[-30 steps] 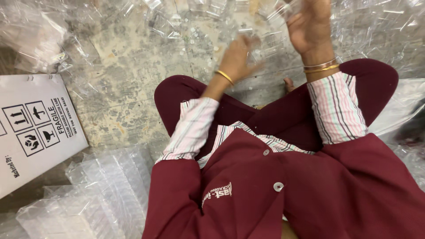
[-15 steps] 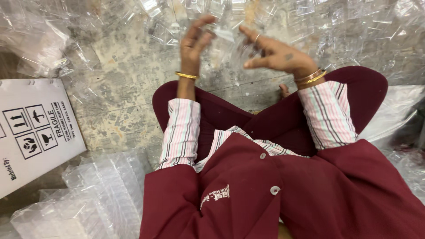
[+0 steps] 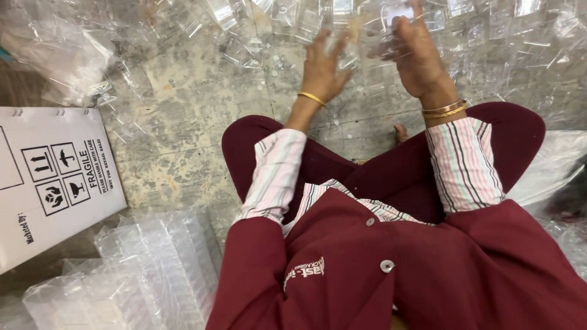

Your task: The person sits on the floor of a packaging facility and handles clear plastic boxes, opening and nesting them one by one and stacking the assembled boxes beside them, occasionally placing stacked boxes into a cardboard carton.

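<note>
- The right hand (image 3: 422, 58) is gripping a small clear plastic box (image 3: 394, 18), glossy and see-through, above the floor (image 3: 183, 110).
- The left hand (image 3: 321, 67) is hovering beside it, fingers spread, gripping nothing.

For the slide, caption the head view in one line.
Seated person's left hand and right hand handle clear plastic boxes over a littered floor, beside a white carton.

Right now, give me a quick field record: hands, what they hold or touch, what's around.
left hand: fingers spread, raised over the clear plastic pieces; grip not clear
right hand: around a clear plastic piece near the top edge
floor: worn concrete, littered with clear plastic
lower left: stacked clear containers
left edge: white cardboard box with handling symbols
</note>
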Available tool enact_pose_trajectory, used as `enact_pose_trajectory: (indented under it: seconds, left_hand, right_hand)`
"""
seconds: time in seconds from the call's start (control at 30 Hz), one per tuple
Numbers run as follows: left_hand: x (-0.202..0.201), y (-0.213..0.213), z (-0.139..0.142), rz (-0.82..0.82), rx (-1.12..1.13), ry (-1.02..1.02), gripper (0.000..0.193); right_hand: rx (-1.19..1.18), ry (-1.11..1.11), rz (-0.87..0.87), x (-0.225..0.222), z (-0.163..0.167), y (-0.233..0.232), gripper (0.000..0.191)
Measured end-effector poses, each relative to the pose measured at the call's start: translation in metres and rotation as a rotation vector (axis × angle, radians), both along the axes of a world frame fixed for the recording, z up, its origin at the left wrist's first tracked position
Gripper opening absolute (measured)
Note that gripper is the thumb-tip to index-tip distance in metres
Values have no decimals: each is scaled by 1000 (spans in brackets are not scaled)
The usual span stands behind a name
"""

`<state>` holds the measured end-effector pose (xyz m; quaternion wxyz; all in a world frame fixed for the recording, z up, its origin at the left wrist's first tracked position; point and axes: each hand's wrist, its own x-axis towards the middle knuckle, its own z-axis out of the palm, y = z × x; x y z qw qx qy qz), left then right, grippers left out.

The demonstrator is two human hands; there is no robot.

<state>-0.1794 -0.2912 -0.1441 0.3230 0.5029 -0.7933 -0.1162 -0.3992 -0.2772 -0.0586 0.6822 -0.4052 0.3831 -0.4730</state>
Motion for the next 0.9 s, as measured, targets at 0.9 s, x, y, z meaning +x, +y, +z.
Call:
enact_pose_trajectory:
  seconds: [0.9]
  left_hand:
    - [23,-3,24,-57,57,1233,56]
  right_hand:
    - [-320,836,240,27,27,8,65]
